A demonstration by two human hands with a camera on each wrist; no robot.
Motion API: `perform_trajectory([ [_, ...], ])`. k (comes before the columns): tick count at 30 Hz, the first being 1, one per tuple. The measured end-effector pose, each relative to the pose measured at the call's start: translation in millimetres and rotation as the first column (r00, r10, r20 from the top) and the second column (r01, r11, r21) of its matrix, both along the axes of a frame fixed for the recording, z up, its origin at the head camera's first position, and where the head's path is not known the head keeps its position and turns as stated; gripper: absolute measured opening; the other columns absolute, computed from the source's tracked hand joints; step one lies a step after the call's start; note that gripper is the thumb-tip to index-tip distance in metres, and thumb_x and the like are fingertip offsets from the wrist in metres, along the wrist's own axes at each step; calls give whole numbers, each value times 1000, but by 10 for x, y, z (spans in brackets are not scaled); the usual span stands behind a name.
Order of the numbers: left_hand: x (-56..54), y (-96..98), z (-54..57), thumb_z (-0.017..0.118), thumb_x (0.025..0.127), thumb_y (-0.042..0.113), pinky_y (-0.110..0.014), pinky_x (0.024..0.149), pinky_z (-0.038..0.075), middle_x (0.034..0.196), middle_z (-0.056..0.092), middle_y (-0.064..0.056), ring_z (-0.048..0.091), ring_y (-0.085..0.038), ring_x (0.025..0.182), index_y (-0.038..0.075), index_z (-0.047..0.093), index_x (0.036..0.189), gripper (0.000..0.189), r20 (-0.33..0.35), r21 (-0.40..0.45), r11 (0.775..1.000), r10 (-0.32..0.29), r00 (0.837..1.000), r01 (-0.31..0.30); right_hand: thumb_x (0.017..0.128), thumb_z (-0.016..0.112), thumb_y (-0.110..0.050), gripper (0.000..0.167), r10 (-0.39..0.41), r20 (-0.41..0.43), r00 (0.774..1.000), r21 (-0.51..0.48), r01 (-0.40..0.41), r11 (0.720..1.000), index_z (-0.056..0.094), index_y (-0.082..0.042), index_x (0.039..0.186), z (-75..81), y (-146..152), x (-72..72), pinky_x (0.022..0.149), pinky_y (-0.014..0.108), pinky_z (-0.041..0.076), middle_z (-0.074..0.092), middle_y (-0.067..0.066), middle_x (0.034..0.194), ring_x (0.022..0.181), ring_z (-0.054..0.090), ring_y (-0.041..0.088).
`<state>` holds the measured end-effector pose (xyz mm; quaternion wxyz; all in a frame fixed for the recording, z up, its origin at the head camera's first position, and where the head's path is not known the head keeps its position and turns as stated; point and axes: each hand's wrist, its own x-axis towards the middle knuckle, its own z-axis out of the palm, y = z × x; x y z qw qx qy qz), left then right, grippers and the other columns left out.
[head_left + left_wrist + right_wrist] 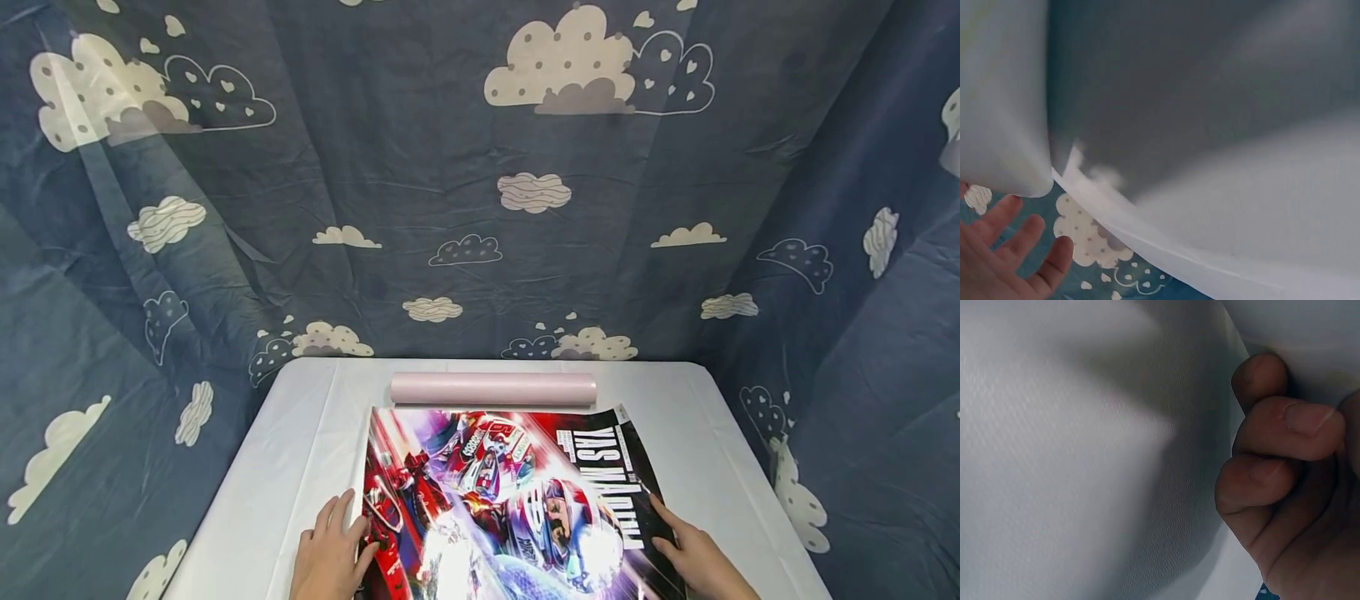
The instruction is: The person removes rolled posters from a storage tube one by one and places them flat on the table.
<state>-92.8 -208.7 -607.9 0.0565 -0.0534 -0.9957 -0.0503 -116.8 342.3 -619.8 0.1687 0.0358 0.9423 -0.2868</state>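
Observation:
A large glossy poster with racing cars, helmeted figures and white lettering lies face up over the white-covered table, its near part cut off by the frame. My left hand is at its left edge, thumb and index finger pinching the border. In the left wrist view, the other fingers spread loosely below the poster's pale underside. At the right edge my right hand grips the poster, thumb on top. The right wrist view shows curled fingers under the sheet's pale back.
Just beyond the poster's far edge, a pale pink roll lies crosswise on the white table. Dark blue cloth with cloud prints hangs behind the table and along both sides.

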Motion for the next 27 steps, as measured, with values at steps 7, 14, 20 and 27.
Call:
perform_trajectory([
  [7,-104,-267,143,84,89,22,-43,65,52,107,73,-6,68,-24,86,16,70,96,17,142,208,963,144,979,-171,96,73,-12,74,-9,-13,1000,-57,9,998,37,8,158,9,7,27,80,55,61,60,45,132,85,73,29],
  [14,-297,-599,153,77,93,10,-31,59,49,93,79,-10,67,-17,70,11,74,103,10,347,493,817,129,929,-298,93,78,-16,77,-44,-24,999,-83,42,996,41,4,157,6,19,18,79,52,59,62,43,131,85,71,27],
  [20,-440,-809,42,80,90,5,-55,88,63,138,66,-33,70,-52,118,15,70,130,42,443,582,765,-13,896,-277,93,78,-12,74,-68,-3,998,-157,66,985,43,-2,157,20,20,19,84,57,59,59,43,132,98,72,37],
  [27,-550,-930,1,82,93,28,-40,85,57,105,79,-14,74,-25,98,12,72,129,40,505,632,689,-20,863,-354,99,70,-6,75,-34,52,998,-469,54,881,28,3,160,-13,152,57,66,34,60,74,23,95,77,72,18],
])
